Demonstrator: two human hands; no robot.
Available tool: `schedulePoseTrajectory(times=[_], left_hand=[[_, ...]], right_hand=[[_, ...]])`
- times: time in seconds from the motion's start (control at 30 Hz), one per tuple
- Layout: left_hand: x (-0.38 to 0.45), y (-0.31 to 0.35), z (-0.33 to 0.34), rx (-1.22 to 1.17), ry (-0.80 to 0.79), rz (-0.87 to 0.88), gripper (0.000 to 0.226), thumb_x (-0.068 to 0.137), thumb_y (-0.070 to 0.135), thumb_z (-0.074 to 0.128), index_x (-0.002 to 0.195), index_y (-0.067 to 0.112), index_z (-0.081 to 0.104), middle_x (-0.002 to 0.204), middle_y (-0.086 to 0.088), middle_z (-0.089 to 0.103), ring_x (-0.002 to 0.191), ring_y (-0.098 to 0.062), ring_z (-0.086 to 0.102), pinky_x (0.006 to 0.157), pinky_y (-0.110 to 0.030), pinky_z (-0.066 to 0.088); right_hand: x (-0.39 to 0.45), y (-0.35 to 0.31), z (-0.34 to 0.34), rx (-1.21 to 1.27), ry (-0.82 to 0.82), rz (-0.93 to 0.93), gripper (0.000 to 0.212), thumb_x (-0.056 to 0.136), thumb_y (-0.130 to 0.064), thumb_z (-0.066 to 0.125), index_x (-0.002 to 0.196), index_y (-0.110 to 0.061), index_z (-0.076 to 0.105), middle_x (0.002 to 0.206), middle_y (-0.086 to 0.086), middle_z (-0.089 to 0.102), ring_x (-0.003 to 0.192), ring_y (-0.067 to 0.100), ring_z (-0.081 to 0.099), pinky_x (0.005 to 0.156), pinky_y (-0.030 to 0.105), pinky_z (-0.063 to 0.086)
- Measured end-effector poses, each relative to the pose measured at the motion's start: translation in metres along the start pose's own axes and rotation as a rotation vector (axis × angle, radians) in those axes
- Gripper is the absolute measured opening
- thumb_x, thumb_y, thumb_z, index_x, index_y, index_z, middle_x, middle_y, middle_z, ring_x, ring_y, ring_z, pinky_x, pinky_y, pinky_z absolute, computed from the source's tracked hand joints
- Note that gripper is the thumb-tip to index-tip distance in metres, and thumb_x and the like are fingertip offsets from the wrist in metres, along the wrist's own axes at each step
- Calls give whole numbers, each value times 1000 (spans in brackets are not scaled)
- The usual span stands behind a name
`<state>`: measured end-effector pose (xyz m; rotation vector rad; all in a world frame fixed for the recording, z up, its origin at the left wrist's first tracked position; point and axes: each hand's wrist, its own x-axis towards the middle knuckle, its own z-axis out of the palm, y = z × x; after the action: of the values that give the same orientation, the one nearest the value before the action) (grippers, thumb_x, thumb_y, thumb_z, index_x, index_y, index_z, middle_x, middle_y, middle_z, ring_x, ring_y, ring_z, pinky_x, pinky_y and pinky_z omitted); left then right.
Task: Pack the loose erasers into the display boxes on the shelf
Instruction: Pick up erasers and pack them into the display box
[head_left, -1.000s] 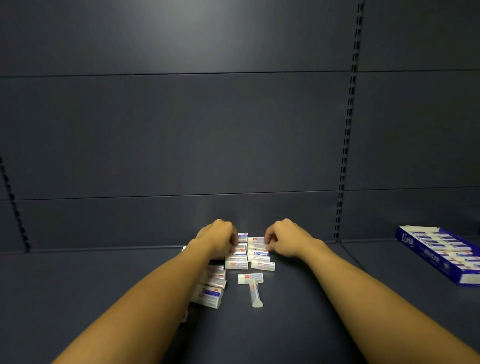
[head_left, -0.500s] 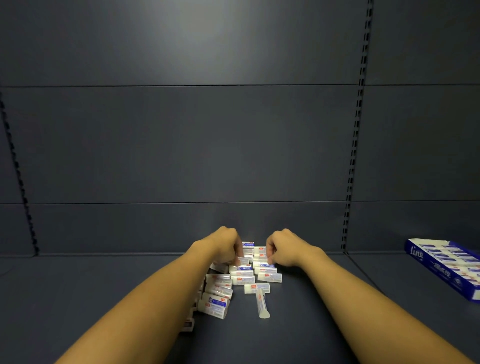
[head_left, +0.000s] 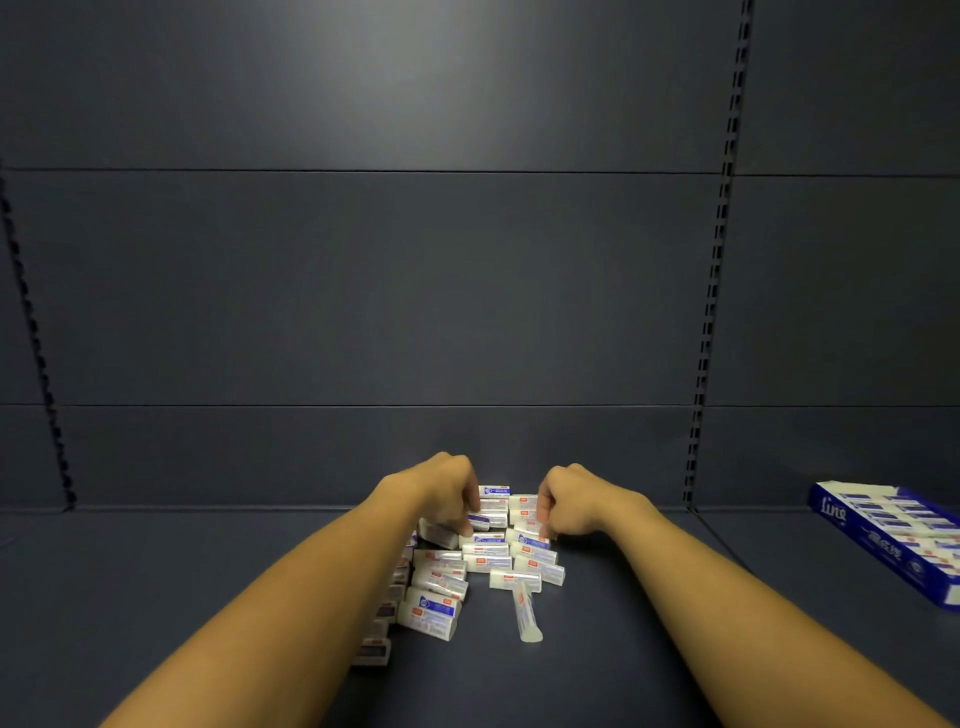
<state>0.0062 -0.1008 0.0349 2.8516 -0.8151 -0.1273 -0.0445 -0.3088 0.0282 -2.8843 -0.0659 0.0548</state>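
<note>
Loose erasers (head_left: 485, 551) lie in a cluster at the middle of the dark shelf (head_left: 208, 571), near the back panel (head_left: 363, 291). Most lie flat with long axis left–right, stacked in two short columns running near to far. One stray eraser (head_left: 525, 613) at the near edge of the cluster has its long axis near–far, its near end pointing slightly right. A larger eraser (head_left: 430, 616) at near left lies skewed, long axis angled toward near right.

Left hand (head_left: 445, 493) sits at the far left of the cluster, fingers curled down onto an eraser there; it appears to pinch one. Right hand (head_left: 569, 501) sits at the far right, fingers curled, fingertips on the top of the right column; whether it actually clamps an eraser, cannot tell.

Versus half a second ago: both hands stay at the same spots on the pile; eraser arrangement unchanged; camera view tilted slightly.

Blue display box (head_left: 893, 540) lies on the shelf at far right, well apart from the cluster, long axis angled near right. It holds rows of erasers, apparently full.
</note>
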Motion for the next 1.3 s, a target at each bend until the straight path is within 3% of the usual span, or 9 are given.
schedulePoseTrajectory(times=[0.17,0.43,0.57,0.7,0.9,1.03,1.3], left_hand=[[0,-2,-4,18,12,7,28,80,17,85,106,21,76,112,1,69,102,-19,63,93,-35,56],[0,1,-10,-11,56,35,26,77,17,87,87,32,68,106,4,69,100,-18,64,92,-39,57],[1,7,-11,-35,75,65,26,76,19,88,89,31,69,99,5,66,96,-19,64,89,-41,58],[4,16,-11,-83,96,106,23,78,17,87,88,28,69,97,3,69,93,-18,65,86,-40,59],[7,33,-14,-134,149,143,18,79,17,86,93,22,75,93,4,72,88,-16,68,87,-41,59],[7,48,-16,-143,164,194,16,76,20,88,86,26,76,85,10,73,82,-12,70,84,-41,60],[3,93,-9,-87,220,317,19,84,27,81,103,25,77,100,5,73,88,-13,67,82,-35,58]], right_hand=[[-6,-4,-5,-105,-13,7,18,70,-14,80,85,-13,70,98,7,67,88,26,68,82,43,60],[-15,4,-12,-107,21,-3,16,74,-16,81,81,-17,66,91,0,67,85,21,66,80,41,59],[-20,10,-17,-47,54,-8,25,72,-13,86,79,-20,63,86,-3,64,80,17,63,75,37,56],[-29,14,-22,-14,89,8,38,69,-14,90,97,-22,66,88,-6,62,83,15,62,77,34,54],[-50,25,-30,13,159,99,23,67,-20,91,84,-22,76,82,-5,69,80,15,67,79,39,59],[-72,33,-36,-8,214,159,22,71,-22,89,90,-23,78,90,-6,69,83,16,66,81,41,59],[-118,50,-42,-25,352,281,21,77,-16,82,95,-24,76,94,-3,67,85,18,65,76,35,56]])
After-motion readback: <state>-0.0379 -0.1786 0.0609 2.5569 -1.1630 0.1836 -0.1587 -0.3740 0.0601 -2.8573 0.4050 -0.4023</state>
